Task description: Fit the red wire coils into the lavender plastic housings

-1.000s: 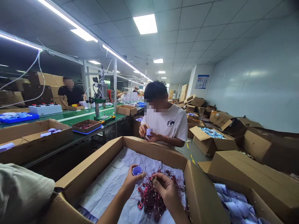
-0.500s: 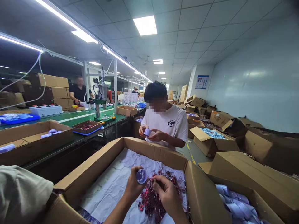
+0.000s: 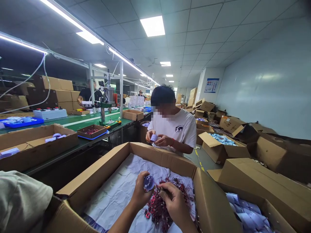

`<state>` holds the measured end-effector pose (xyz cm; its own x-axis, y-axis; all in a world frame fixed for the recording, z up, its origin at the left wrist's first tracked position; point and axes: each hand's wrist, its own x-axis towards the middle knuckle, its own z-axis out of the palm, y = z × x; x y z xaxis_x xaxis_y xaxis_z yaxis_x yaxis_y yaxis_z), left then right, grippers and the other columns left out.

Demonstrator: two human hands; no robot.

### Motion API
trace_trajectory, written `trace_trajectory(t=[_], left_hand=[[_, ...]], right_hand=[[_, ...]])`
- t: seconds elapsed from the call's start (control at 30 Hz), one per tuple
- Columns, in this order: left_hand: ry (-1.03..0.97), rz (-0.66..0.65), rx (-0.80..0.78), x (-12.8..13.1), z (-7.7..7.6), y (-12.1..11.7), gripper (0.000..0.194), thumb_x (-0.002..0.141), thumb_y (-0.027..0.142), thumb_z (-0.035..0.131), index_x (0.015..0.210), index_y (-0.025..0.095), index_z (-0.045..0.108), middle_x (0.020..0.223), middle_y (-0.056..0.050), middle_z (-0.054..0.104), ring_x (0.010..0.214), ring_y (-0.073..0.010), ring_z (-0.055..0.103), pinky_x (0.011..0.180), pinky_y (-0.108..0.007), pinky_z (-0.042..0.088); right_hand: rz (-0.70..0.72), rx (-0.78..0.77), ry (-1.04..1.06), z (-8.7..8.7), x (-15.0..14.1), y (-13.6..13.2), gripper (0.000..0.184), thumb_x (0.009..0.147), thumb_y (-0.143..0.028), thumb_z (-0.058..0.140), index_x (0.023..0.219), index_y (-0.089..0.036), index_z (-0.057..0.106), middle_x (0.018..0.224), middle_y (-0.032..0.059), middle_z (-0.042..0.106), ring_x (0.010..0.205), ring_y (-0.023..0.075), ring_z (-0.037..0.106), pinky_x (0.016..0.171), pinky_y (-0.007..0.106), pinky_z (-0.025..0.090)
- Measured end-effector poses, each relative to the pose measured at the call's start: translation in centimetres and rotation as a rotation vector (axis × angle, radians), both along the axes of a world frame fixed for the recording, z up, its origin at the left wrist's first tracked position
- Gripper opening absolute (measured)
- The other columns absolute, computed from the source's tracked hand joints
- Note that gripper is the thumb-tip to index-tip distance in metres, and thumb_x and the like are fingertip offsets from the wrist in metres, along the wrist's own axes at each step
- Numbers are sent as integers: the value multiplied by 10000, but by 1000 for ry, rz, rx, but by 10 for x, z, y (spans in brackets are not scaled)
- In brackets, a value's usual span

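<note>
Fingers of your left hand (image 3: 141,194) pinch the round cap (image 3: 149,183), lower centre of frame; your right hand (image 3: 173,202) grips a wired part. Keep the cap steady above the box (image 3: 116,168) while seating the part.

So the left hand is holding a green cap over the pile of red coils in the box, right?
Not quite: the head view shows the cap in the left hand is pale purple, not green. It is held over the pile of red coils in the box.
</note>
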<state>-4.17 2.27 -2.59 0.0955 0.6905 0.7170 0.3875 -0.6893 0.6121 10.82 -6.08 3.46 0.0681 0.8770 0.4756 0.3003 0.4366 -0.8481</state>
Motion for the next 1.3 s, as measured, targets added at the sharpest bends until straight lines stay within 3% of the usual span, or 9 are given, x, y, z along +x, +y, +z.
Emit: trace_trajectory(t=[0.37,0.67,0.97,1.1,1.3], left_hand=[[-19,-75,2,2,4,-2,391,663,188,616,1043,210,525,1033,-87,621,993,-234,600,868,-406,497],[140,-14,119,6,4,-7,342,617,132,600,949,206,574,945,-87,661,948,-247,607,842,-402,497],[65,-48,135,15,-4,-11,364,630,75,493,958,204,584,952,-88,649,953,-225,588,823,-394,517],[-2,-67,110,16,-6,-10,306,676,93,484,940,205,592,948,-90,638,950,-222,582,828,-405,518],[-68,-113,141,18,-5,-12,250,721,129,512,949,201,584,962,-96,631,967,-225,569,834,-405,514]], right_hand=[[-17,-16,-36,2,0,1,154,778,-216,583,837,-212,725,867,85,705,847,233,636,784,331,492],[-65,-152,31,-17,-16,8,207,729,-211,612,914,-200,703,865,72,724,783,233,669,721,318,519],[-281,25,-151,-31,-30,10,133,798,-265,550,823,-240,678,809,47,727,739,211,674,681,284,495],[-331,98,-308,-39,-35,11,258,878,-330,453,770,-234,667,749,51,707,653,183,651,598,254,461],[-370,201,-407,-40,-39,11,422,945,-394,322,771,-215,662,742,67,700,644,169,651,594,246,456]])
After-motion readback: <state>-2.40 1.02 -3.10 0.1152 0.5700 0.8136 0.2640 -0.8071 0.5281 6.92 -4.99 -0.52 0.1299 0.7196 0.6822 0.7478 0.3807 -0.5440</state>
